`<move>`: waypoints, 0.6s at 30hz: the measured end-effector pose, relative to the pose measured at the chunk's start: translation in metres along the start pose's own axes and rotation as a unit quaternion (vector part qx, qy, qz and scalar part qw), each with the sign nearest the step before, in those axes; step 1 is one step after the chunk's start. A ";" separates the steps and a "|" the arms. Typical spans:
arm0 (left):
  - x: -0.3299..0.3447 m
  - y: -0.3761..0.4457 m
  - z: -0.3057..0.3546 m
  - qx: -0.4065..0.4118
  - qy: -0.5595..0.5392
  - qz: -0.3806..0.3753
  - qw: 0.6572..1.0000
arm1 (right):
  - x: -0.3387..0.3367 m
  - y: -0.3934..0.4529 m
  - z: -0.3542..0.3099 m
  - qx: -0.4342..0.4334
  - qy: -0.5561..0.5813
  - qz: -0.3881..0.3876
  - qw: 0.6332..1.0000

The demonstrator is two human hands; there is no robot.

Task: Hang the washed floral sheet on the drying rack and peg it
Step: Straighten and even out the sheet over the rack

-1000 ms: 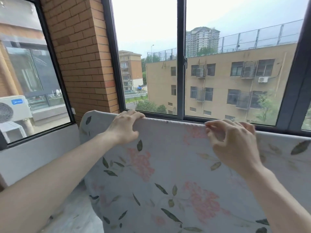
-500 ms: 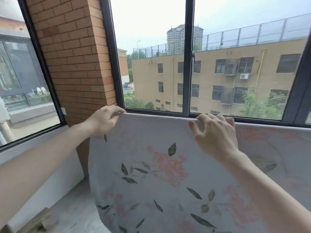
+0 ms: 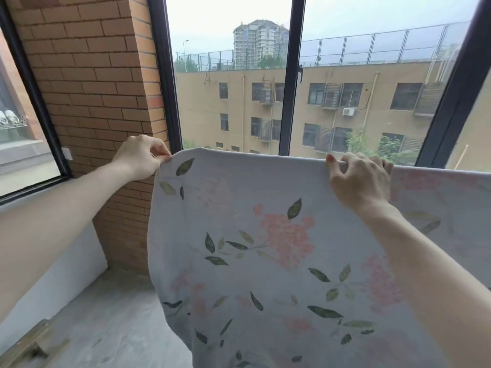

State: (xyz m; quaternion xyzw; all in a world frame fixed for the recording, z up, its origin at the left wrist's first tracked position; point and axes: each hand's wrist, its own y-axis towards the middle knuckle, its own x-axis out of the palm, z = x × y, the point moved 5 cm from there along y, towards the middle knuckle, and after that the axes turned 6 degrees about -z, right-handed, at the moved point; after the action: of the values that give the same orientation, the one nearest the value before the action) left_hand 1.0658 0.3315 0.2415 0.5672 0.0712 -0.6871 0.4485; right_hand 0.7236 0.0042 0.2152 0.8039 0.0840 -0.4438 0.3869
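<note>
The floral sheet point(image 3: 265, 235), pale with pink blossoms and green leaves, hangs in front of me with its top edge stretched level below the window. My left hand point(image 3: 140, 156) pinches the sheet's upper left corner. My right hand point(image 3: 358, 179) grips the top edge further right, fingers curled over it. The sheet runs on past my right hand to the right frame edge. No drying rack bar or pegs show; whatever lies under the top edge is hidden by the fabric.
A brick pillar point(image 3: 93, 88) stands at the left, between a side window point(image 3: 24, 155) and the big dark-framed window point(image 3: 289, 75) ahead. A grey concrete floor point(image 3: 106, 314) lies below left, with a wooden piece point(image 3: 24, 346) at the bottom left corner.
My left hand slid left along the top edge to the corner, changing from a draped grip to a pinch. The view swung right and the sheet now hangs flatter.
</note>
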 end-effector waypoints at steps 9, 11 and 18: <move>-0.024 0.011 0.026 0.022 0.163 -0.025 0.986 | -0.010 -0.011 -0.008 -0.003 -0.021 -0.015 1.000; -0.043 0.021 0.030 -0.009 0.097 0.040 0.994 | -0.013 -0.013 -0.009 -0.001 -0.034 -0.019 0.999; -0.028 0.028 0.066 0.018 -0.008 -0.164 0.986 | -0.020 -0.016 -0.009 0.005 -0.045 -0.042 0.998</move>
State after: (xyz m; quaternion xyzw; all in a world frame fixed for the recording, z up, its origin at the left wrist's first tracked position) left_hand 1.0368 0.2908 0.2995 0.5504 0.1474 -0.7570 0.3199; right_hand 0.7104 0.0258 0.2249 0.7805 0.0980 -0.4960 0.3677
